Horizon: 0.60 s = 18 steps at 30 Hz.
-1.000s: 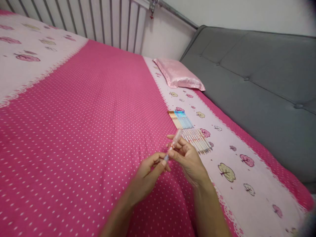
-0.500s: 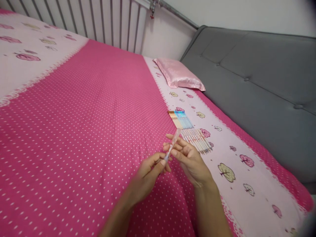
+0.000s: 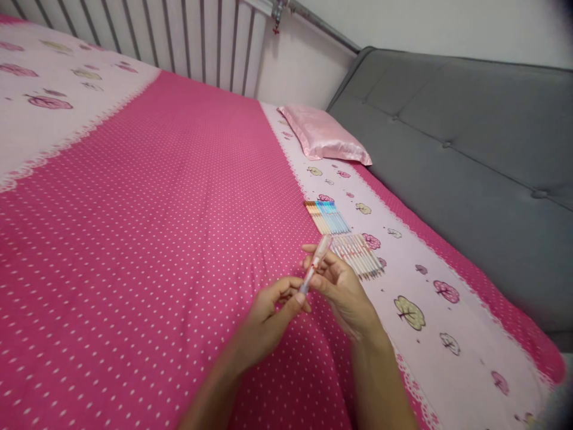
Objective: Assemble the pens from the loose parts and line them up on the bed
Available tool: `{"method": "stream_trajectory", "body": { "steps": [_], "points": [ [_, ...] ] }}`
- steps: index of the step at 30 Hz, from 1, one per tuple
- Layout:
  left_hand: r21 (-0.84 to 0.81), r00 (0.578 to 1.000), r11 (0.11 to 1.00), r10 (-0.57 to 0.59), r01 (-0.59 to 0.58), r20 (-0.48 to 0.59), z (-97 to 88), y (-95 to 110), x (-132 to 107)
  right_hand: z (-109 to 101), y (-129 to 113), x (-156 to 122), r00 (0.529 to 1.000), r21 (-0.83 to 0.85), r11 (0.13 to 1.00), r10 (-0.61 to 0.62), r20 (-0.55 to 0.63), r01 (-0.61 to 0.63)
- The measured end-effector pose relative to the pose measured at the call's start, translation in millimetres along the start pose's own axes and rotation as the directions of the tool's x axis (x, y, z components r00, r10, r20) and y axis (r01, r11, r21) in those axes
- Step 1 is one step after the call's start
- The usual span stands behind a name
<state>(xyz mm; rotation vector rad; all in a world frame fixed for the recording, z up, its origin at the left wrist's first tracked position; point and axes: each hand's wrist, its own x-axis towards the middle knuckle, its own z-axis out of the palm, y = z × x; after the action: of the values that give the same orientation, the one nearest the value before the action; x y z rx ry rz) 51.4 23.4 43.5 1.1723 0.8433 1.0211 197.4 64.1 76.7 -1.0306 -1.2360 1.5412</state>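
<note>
A slim pen [image 3: 316,260] with a clear pinkish cap and a bit of red print is held tilted between my two hands. The thumb and fingers of my left hand [image 3: 278,303] pinch its lower end. My right hand [image 3: 344,289] has its thumb and fingers closed on the pen's middle, some fingers lying behind it. Just beyond my right hand, a row of white pens with red markings [image 3: 357,254] lies side by side on the bed. Above that row is a second row of pens [image 3: 329,217], some cream with brown ends, others light blue.
The bed carries a pink dotted bedspread [image 3: 179,197] with pale tree-print bands. A shiny pink pillow [image 3: 326,136] lies against the grey padded headboard [image 3: 465,125]. A white radiator [image 3: 192,45] and a pipe with a red-handled valve [image 3: 276,24] stand along the wall.
The pen has turned slightly in my fingers, its red print now showing more clearly. Both hands stay in nearly the same place, and the pen rows have not moved.
</note>
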Motion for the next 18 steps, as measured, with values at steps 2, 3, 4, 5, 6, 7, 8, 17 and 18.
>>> {"method": "stream_trajectory", "body": {
  "steps": [2, 3, 4, 5, 6, 7, 8, 17, 18],
  "points": [
    [0.000, 1.000, 1.000, -0.012, 0.012, -0.004, -0.5, 1.0, -0.4, -1.3, -3.3, -1.2, 0.999, 0.034, 0.999, -0.012, 0.053, 0.010],
    [0.001, 1.000, 1.000, -0.017, 0.017, -0.006, -0.7, 1.6, -0.4, -1.8, -4.6, -1.7, 0.997, 0.049, 0.999, -0.013, 0.075, 0.009],
    [0.004, 1.000, 1.000, -0.019, 0.019, -0.008, -1.0, 2.1, -0.4, -2.3, -5.5, -2.0, 0.996, 0.059, 0.998, -0.008, 0.094, 0.002],
    [0.006, 1.000, 1.000, -0.021, 0.021, -0.009, -1.2, 2.7, -0.4, -2.5, -5.9, -2.2, 0.994, 0.068, 0.998, 0.004, 0.111, -0.011],
    [0.009, 1.000, 1.000, -0.023, 0.023, -0.009, -1.3, 3.1, -0.3, -2.6, -6.0, -2.2, 0.992, 0.076, 0.997, 0.019, 0.122, -0.029],
    [0.011, 1.000, 1.000, -0.023, 0.023, -0.009, -1.4, 3.3, -0.3, -2.6, -5.7, -2.1, 0.991, 0.083, 0.995, 0.036, 0.131, -0.047],
    [0.014, 1.000, 1.000, -0.022, 0.022, -0.007, -1.4, 3.4, -0.2, -2.5, -5.2, -1.8, 0.990, 0.088, 0.994, 0.049, 0.134, -0.061],
    [0.024, 1.000, 1.000, -0.010, 0.010, -0.004, -0.3, 4.0, -0.1, -2.8, -1.4, 0.3, 0.999, 0.040, 0.998, 0.037, 0.037, -0.039],
    [0.015, 1.000, 1.000, -0.010, 0.010, -0.002, 0.1, 4.2, -0.2, -2.5, -0.6, 0.6, 0.999, 0.025, 0.999, 0.029, 0.021, -0.030]
  ]
}}
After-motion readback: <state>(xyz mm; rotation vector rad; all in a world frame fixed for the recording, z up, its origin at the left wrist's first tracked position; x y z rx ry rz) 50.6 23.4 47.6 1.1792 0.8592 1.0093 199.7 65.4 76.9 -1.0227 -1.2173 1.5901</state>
